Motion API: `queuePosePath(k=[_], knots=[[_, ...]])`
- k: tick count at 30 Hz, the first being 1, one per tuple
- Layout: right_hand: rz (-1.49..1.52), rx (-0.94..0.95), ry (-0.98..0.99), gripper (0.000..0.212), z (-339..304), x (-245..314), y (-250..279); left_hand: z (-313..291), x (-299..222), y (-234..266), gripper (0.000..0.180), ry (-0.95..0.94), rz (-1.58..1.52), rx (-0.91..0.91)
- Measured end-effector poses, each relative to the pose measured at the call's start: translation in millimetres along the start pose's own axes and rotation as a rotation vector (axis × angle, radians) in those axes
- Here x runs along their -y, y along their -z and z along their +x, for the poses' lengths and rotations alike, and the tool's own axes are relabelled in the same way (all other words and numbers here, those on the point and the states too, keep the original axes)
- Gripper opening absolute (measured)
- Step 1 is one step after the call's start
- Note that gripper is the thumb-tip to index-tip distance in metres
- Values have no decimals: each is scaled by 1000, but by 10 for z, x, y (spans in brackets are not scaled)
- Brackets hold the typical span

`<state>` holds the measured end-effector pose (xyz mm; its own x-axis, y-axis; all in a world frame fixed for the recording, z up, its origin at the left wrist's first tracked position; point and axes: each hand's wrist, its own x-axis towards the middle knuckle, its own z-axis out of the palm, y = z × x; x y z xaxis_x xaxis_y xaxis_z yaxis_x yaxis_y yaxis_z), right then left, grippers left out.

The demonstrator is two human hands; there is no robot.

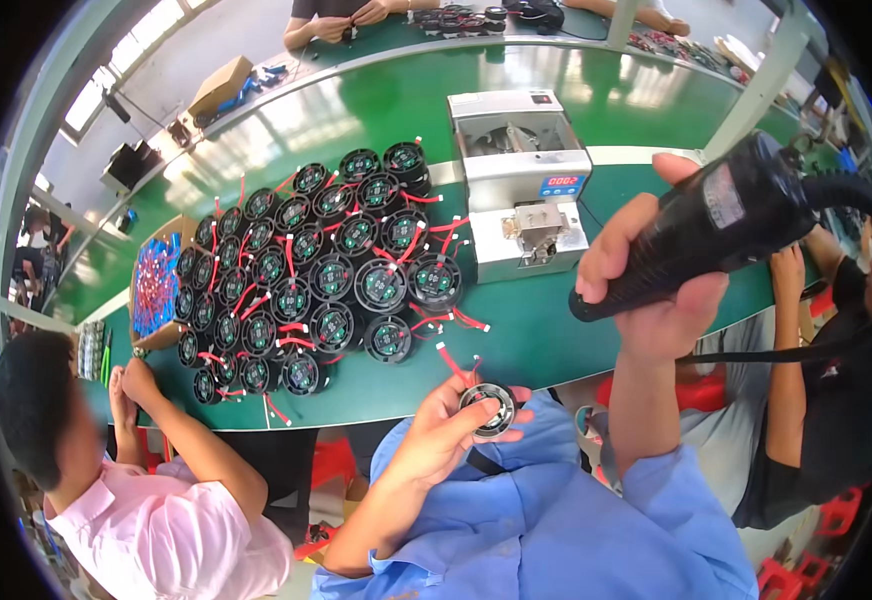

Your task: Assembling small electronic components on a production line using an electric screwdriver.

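On the near side of the machine (pixel 516 165), the unit (pixel 505 403) sits in the left hand (pixel 441 430); right of the machine, the right hand (pixel 671 318) grasps the black driver (pixel 696 225). To work well here, the unit should probably be kept level and firm, its red wires (pixel 453 366) clear of the driver, and the driver brought upright before contact. The left hand supports the unit with fingers beneath, thumb across its face. The right hand's fingers wrap the driver, its narrow end slanting down toward the machine's near side.
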<state>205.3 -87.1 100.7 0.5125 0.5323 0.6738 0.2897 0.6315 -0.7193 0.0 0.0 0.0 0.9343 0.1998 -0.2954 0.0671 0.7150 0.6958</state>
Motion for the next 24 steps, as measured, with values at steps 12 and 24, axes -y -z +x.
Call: queuePosePath(k=[12,24], knots=[[148,-60,244,29,694,-284,-275,40,20,-110,42,65,-111,27],[140,-64,181,35,363,-247,-276,138,81,-142,36,-135,-182,-70]])
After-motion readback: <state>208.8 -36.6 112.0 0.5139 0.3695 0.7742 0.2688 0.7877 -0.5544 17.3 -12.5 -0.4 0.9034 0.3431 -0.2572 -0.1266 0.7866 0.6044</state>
